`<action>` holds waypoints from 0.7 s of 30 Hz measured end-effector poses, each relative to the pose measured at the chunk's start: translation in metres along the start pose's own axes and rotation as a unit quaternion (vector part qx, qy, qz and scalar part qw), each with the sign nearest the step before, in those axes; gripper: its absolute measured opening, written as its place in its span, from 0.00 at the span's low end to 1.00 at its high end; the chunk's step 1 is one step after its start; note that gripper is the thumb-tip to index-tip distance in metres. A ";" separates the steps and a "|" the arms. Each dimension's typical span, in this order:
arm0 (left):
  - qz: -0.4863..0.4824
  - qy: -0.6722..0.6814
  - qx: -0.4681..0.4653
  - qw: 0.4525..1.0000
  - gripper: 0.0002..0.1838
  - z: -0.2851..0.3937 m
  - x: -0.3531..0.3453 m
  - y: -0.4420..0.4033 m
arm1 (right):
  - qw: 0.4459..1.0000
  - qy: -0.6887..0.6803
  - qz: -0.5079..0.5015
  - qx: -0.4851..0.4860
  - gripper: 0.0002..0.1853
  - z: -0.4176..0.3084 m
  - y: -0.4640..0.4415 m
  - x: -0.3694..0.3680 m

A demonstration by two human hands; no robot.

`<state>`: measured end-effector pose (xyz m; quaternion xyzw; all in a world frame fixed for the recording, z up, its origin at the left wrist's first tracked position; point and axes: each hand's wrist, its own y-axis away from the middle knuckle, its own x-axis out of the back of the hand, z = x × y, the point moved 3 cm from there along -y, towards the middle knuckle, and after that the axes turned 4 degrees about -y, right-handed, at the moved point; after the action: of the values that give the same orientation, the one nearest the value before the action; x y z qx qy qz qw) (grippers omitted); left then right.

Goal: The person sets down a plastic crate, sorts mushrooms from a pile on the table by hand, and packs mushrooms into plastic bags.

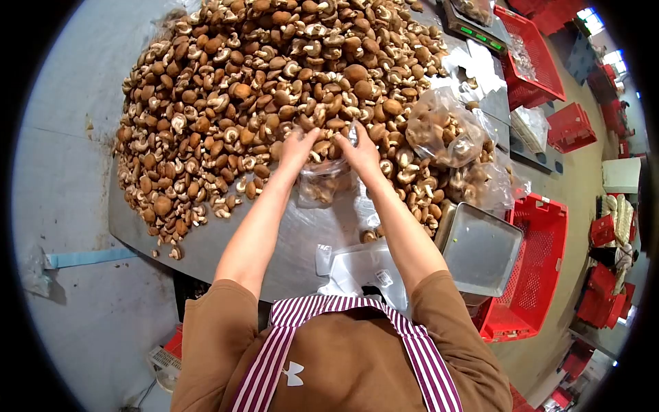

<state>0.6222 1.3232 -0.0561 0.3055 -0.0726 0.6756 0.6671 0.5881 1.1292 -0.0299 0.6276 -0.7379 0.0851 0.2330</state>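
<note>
A huge heap of brown shiitake mushrooms [274, 75] covers the steel table [295, 240]. At the heap's near edge is a clear plastic bag [319, 189] with mushrooms inside, its mouth toward the pile. My left hand [298, 150] is closed at the left side of the bag's mouth, with fingertips among the mushrooms. On the opposite side, my right hand [360, 152] grips the bag's rim, and a strip of plastic shows between thumb and fingers. The fingertips of both hands are partly hidden by mushrooms and film.
Filled plastic bags [446, 127] lie at the right of the heap. A metal tray [482, 240] and a red crate [528, 275] stand to my right. Flat plastic bags [367, 271] lie close to my apron. A scale [480, 36] and another red crate [532, 58] are farther back.
</note>
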 end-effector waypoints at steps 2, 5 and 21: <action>-0.062 0.040 -0.035 0.997 0.33 0.000 0.001 0.007 | 1.000 0.020 -0.019 -0.001 0.36 -0.001 0.007 0.004; -0.165 0.108 -0.048 0.979 0.29 -0.002 0.011 0.043 | 0.991 -0.059 -0.118 0.027 0.31 0.002 0.024 0.010; 0.012 0.107 -0.168 0.980 0.20 -0.021 0.064 0.242 | 0.984 -0.171 0.010 0.056 0.14 0.018 0.222 0.078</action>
<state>0.3918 1.3645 0.0348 0.1141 -0.1169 0.6906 0.7046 0.3615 1.0962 0.0267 0.6375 -0.7673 0.0196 0.0673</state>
